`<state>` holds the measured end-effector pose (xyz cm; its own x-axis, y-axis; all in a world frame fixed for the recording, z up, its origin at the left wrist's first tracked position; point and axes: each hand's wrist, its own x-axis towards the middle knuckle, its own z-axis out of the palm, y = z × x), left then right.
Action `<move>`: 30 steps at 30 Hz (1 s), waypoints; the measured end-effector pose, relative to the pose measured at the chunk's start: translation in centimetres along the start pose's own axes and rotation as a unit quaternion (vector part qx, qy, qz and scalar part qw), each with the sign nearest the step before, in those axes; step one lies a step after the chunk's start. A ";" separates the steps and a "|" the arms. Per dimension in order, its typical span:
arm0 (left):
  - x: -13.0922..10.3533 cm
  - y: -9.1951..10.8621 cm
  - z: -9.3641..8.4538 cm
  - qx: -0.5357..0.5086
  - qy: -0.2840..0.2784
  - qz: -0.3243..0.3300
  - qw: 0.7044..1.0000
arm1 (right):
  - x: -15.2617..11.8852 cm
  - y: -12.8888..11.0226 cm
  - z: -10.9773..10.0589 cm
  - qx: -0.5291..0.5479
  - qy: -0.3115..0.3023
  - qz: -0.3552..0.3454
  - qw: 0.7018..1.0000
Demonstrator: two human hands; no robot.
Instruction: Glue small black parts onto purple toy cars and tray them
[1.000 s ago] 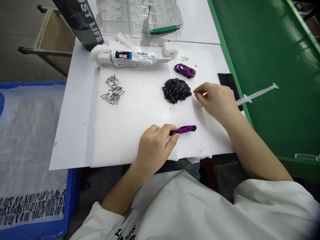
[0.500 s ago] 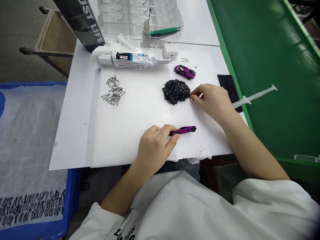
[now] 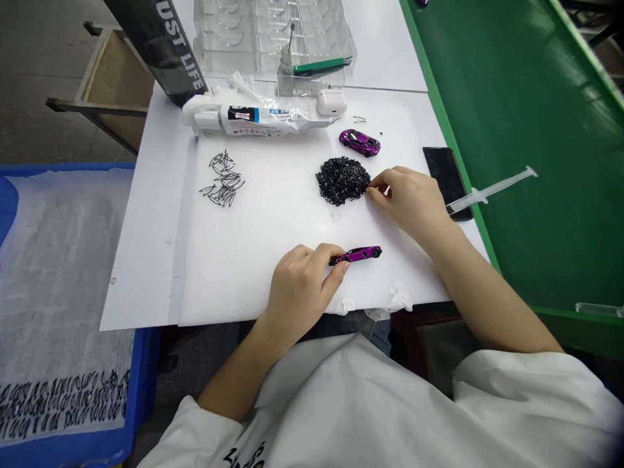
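Between the thumb and fingers of my left hand is a purple toy car, held by one end over the white board. My right hand has its thumb and forefinger pinched at the right edge of a pile of small black pieces. Whatever sits in that pinch is too small to make out. A second purple toy car lies just behind the pile. Thin black wire-like loops are scattered on the left of the board.
A white tube, a white earbud case, a small glass bottle and green tweezers lie at the back, before a clear tray. On the right are a phone, a syringe and a green surface.
My right hand has shifted slightly left along the pile's edge, its fingers still pinched. My left hand keeps the toy car in place. A purple object now shows at the top right.
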<state>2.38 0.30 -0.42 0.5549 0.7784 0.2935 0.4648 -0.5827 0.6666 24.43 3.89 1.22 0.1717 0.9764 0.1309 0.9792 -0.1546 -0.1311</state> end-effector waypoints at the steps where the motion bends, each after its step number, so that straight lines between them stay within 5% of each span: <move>1: 0.0 0.0 0.0 -0.001 0.000 0.000 1.000 | -0.1 0.0 -0.1 -0.009 0.002 -0.005 1.000; 10: -0.1 0.0 0.0 0.000 -0.006 -0.003 1.000 | -3.0 0.5 -1.3 -0.043 -0.015 -0.191 0.980; 19: -0.1 0.1 0.0 0.003 -0.002 -0.004 1.000 | -2.4 1.4 -0.7 0.045 -0.038 -0.198 0.978; 24: -0.2 0.0 0.0 0.000 0.001 0.001 1.000 | -3.9 0.0 -1.3 0.025 0.063 -0.203 0.977; 30: -0.2 0.0 0.0 0.002 -0.005 -0.009 1.000 | -7.5 -2.3 -1.8 0.038 0.174 -0.323 0.929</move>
<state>2.31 0.14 -0.44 0.5534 0.7863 0.2747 0.4775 -0.5698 0.6688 21.07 -3.33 2.33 -0.4123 0.7514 0.5151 0.8818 0.4712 0.0184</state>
